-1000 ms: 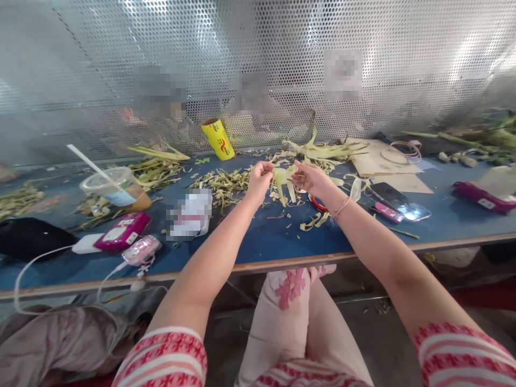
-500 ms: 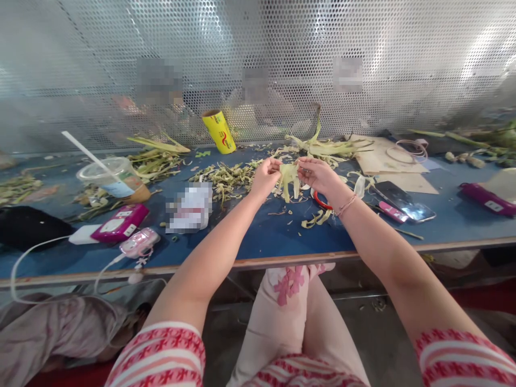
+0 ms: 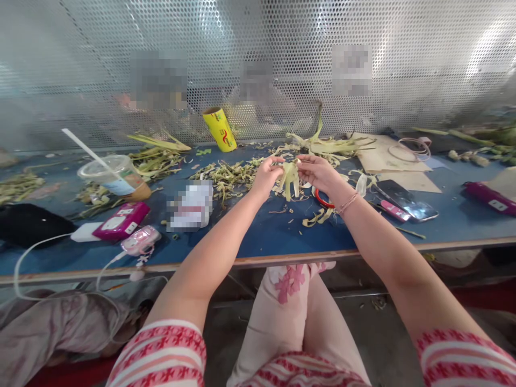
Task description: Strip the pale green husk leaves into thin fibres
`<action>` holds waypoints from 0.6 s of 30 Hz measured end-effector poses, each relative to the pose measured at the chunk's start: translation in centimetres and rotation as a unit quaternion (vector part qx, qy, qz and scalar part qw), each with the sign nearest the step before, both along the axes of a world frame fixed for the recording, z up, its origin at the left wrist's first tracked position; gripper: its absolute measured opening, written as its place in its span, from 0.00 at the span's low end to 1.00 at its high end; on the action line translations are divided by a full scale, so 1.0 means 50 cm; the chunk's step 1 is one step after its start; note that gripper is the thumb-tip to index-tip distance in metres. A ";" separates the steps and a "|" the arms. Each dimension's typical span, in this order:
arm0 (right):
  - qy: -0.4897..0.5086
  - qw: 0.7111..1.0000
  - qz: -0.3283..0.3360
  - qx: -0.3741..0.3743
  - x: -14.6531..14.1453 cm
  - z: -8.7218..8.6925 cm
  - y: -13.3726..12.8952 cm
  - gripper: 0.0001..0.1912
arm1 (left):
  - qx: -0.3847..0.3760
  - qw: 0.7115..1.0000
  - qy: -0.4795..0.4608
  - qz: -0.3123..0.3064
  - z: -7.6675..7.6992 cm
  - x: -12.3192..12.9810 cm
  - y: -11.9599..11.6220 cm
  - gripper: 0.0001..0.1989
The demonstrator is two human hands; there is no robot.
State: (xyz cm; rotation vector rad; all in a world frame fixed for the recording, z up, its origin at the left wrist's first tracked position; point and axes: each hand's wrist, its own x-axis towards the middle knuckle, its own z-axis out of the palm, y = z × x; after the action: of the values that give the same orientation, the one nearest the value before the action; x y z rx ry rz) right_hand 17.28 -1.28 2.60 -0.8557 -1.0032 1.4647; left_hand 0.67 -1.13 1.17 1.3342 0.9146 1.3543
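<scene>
A pale green, split plant leaf (image 3: 288, 183) hangs between my two hands above the blue table. My left hand (image 3: 268, 176) pinches its left side, thumb and fingertips together. On the other side, my right hand (image 3: 317, 172) grips its upper edge, with a small whitish bit showing at the fingertips. Beneath and behind them lies a heap of short pale green plant scraps (image 3: 231, 180). Longer leafy stalks (image 3: 328, 144) rest just beyond my right hand. A red ring-shaped thing (image 3: 323, 201) sits under my right wrist, partly hidden.
A yellow cardboard tube (image 3: 220, 130) stands tilted by the perforated metal panel. Leftward are a lidded plastic cup (image 3: 116, 177) with a straw, a purple device (image 3: 121, 220) and a cable. Phones (image 3: 407, 201) and brown card (image 3: 393, 156) lie right. A seated person's leg (image 3: 68, 328) shows lower left.
Both hands stay almost in place with the leaf between them. A whitish bit now shows at my right fingertips. The whole view has shifted very slightly.
</scene>
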 end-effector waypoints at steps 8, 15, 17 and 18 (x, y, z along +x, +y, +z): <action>0.013 1.000 -0.014 -0.013 -0.011 0.009 -0.008 0.12 | 0.039 0.998 -0.007 0.042 -0.006 0.000 0.004 0.10; 0.018 0.999 0.005 -0.044 -0.018 0.008 -0.015 0.12 | 0.080 0.992 0.043 0.092 -0.003 0.006 -0.009 0.08; 0.025 0.998 0.000 -0.051 -0.019 0.009 -0.016 0.12 | 0.092 0.990 0.066 0.088 -0.005 0.005 -0.007 0.08; 0.029 0.998 -0.004 -0.053 -0.020 0.009 -0.017 0.12 | 0.098 0.989 0.074 0.087 -0.006 0.004 -0.006 0.08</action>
State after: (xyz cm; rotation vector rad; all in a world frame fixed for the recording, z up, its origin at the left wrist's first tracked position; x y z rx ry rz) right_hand 16.30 -2.12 3.05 -0.8871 -0.8841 1.5376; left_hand 0.90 -1.42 0.86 1.5498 1.0383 1.5257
